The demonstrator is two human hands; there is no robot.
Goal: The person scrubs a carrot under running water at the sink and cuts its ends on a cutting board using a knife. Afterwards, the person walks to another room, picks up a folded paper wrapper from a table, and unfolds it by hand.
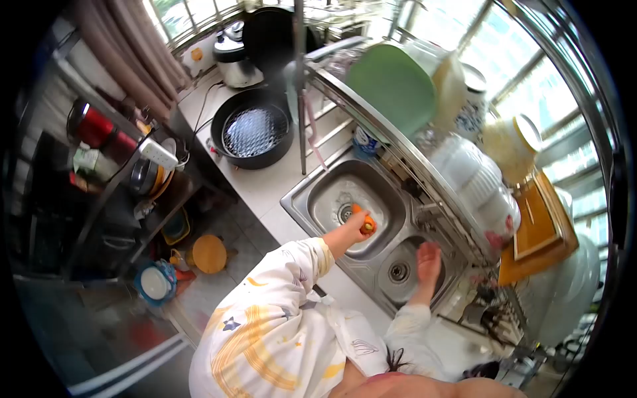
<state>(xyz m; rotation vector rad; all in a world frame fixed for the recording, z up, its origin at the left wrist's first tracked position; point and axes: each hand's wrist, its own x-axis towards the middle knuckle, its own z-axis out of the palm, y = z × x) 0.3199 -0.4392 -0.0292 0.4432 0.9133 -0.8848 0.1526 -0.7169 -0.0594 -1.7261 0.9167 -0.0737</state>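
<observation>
Orange vegetable (pixel 371 229) protrudes from the left grip (pixel 357 225).

Hands: two, left hand (pixel 353 229) and right hand (pixel 428 262). Orange item (pixel 371 224): one, in the left hand. Sink basins (pixel 381 199): two, one near each hand. Stool (pixel 210 253): one, left of both hands.

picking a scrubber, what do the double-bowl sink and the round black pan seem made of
Double-bowl sink: likely satin stainless steel, judging by its silvery, softly reflective surface. Round black pan: probably coated metal, given its glossy, patterned base; coating type unclear.
</observation>
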